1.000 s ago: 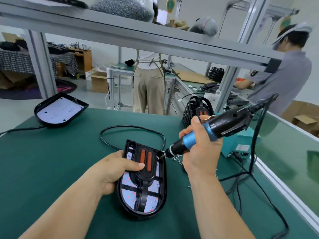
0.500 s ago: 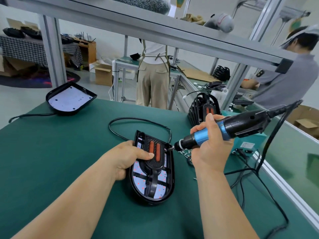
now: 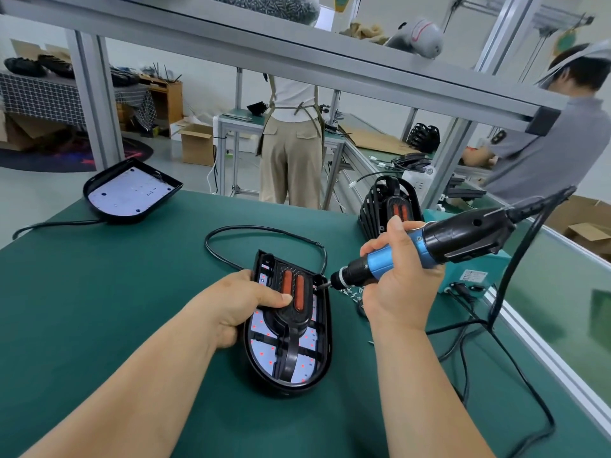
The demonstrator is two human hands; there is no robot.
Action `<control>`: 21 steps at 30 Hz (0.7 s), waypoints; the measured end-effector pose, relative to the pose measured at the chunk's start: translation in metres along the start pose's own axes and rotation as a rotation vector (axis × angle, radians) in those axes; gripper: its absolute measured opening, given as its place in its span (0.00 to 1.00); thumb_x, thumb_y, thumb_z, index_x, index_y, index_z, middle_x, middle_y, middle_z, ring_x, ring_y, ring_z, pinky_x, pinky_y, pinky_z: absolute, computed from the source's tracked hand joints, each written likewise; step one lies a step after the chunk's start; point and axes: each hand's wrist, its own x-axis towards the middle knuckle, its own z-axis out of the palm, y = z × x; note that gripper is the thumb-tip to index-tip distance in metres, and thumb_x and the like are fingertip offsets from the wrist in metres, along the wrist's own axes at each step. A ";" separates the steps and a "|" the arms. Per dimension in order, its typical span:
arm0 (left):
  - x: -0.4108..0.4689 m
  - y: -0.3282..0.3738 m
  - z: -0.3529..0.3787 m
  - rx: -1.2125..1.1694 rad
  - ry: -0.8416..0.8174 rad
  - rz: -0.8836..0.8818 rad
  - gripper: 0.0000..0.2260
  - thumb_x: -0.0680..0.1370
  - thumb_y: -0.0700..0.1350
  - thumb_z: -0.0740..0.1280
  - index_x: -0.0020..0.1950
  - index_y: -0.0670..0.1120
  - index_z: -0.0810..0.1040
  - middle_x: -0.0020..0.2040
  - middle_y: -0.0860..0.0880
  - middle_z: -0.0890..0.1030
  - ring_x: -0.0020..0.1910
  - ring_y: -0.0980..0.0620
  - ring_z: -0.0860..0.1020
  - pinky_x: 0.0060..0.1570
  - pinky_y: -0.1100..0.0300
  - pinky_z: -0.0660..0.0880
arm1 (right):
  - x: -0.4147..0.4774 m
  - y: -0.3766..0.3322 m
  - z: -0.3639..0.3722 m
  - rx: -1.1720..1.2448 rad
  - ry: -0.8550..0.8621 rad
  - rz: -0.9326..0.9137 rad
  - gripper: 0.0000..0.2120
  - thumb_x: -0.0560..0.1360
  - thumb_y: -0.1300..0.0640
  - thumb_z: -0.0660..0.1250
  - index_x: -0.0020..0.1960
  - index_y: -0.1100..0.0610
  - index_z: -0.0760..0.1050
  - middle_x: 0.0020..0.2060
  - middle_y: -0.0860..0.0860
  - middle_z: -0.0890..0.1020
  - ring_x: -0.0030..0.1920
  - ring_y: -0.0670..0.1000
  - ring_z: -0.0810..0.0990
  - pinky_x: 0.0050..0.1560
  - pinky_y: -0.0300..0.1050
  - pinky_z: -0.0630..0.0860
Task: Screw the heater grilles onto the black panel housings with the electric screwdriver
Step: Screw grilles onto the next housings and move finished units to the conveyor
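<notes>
presently left hand (image 3: 231,302) grips housing (image 3: 325,355), right hand (image 3: 400,292) grips screwdriver (image 3: 463,238); box label (image 3: 473,276) unreadable.

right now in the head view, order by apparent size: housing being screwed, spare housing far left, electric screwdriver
1. housing being screwed
2. electric screwdriver and spare housing: unranked, one long and thin, the other farther away

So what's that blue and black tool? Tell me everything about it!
It is an electric screwdriver: a black plastic-looking body, a shiny blue collar, a dark chuck and a thin metal bit. The right hand grips it round the blue part. It lies tilted, tip down and leftward, its bit at the upper right edge of the black panel housing. A thick black cable leaves its back end.
</notes>
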 end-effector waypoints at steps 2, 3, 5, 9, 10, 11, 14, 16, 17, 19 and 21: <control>0.000 0.000 0.000 -0.004 0.003 0.001 0.09 0.74 0.28 0.68 0.52 0.37 0.79 0.45 0.35 0.85 0.38 0.39 0.85 0.39 0.48 0.82 | 0.000 0.000 -0.001 0.008 0.000 0.007 0.08 0.70 0.58 0.72 0.42 0.54 0.73 0.24 0.49 0.76 0.27 0.51 0.75 0.45 0.54 0.72; 0.000 0.000 0.000 -0.005 0.005 0.002 0.09 0.74 0.28 0.68 0.52 0.37 0.79 0.45 0.35 0.85 0.38 0.39 0.85 0.39 0.48 0.82 | 0.001 0.000 0.000 0.007 -0.003 0.008 0.08 0.70 0.58 0.72 0.42 0.54 0.73 0.24 0.49 0.76 0.27 0.51 0.75 0.45 0.53 0.73; 0.000 0.000 0.000 -0.007 0.004 0.003 0.09 0.74 0.28 0.68 0.52 0.37 0.79 0.46 0.35 0.85 0.38 0.39 0.85 0.39 0.48 0.82 | 0.000 0.001 0.000 0.002 -0.009 0.008 0.08 0.70 0.58 0.72 0.42 0.53 0.72 0.25 0.49 0.75 0.27 0.52 0.75 0.44 0.52 0.73; 0.000 0.000 0.001 -0.004 -0.002 0.005 0.10 0.74 0.28 0.67 0.53 0.37 0.79 0.46 0.35 0.85 0.39 0.39 0.85 0.39 0.47 0.82 | 0.002 0.002 -0.002 -0.006 -0.031 0.002 0.08 0.70 0.58 0.72 0.42 0.53 0.72 0.26 0.49 0.75 0.28 0.52 0.75 0.42 0.50 0.74; 0.000 0.001 0.001 -0.005 -0.004 0.005 0.09 0.74 0.28 0.67 0.53 0.37 0.79 0.46 0.35 0.85 0.39 0.39 0.85 0.39 0.47 0.83 | 0.003 0.002 -0.001 -0.006 -0.043 0.003 0.08 0.70 0.58 0.72 0.42 0.53 0.73 0.26 0.49 0.75 0.28 0.52 0.75 0.43 0.50 0.74; 0.000 0.001 0.002 -0.007 -0.007 0.004 0.09 0.74 0.28 0.67 0.52 0.37 0.79 0.46 0.35 0.85 0.38 0.39 0.85 0.37 0.47 0.83 | 0.004 0.001 0.000 0.001 -0.058 0.004 0.07 0.70 0.58 0.72 0.42 0.52 0.73 0.26 0.48 0.76 0.27 0.51 0.75 0.43 0.51 0.73; 0.000 0.001 0.001 -0.009 -0.016 0.005 0.08 0.75 0.28 0.66 0.49 0.38 0.80 0.44 0.36 0.85 0.36 0.40 0.85 0.33 0.49 0.82 | 0.008 0.001 0.004 0.015 -0.099 0.008 0.08 0.71 0.59 0.72 0.39 0.49 0.75 0.27 0.45 0.76 0.26 0.48 0.75 0.43 0.52 0.71; 0.000 0.001 0.001 -0.007 -0.012 0.006 0.09 0.74 0.28 0.67 0.50 0.38 0.80 0.45 0.35 0.85 0.37 0.40 0.85 0.35 0.48 0.83 | 0.008 0.001 0.005 0.009 -0.113 0.011 0.08 0.70 0.59 0.73 0.39 0.49 0.75 0.27 0.46 0.76 0.26 0.48 0.75 0.42 0.51 0.71; 0.000 0.001 0.001 -0.004 -0.012 0.005 0.09 0.74 0.28 0.67 0.52 0.37 0.80 0.46 0.35 0.85 0.38 0.39 0.85 0.37 0.48 0.83 | 0.007 0.002 0.004 0.008 -0.115 0.014 0.08 0.69 0.58 0.74 0.39 0.50 0.75 0.26 0.47 0.75 0.26 0.49 0.75 0.42 0.51 0.71; 0.000 0.001 0.000 0.000 -0.013 0.004 0.09 0.74 0.28 0.67 0.52 0.37 0.80 0.47 0.35 0.85 0.39 0.39 0.85 0.39 0.47 0.83 | 0.006 0.002 0.004 -0.001 -0.111 0.020 0.10 0.67 0.54 0.75 0.41 0.52 0.74 0.26 0.48 0.75 0.27 0.49 0.75 0.43 0.51 0.72; 0.000 0.002 0.001 0.003 -0.012 0.003 0.09 0.74 0.28 0.67 0.52 0.38 0.80 0.47 0.35 0.85 0.39 0.39 0.85 0.39 0.47 0.83 | 0.005 0.002 0.002 -0.004 -0.102 0.021 0.12 0.66 0.53 0.75 0.42 0.53 0.73 0.26 0.48 0.75 0.27 0.50 0.75 0.43 0.52 0.72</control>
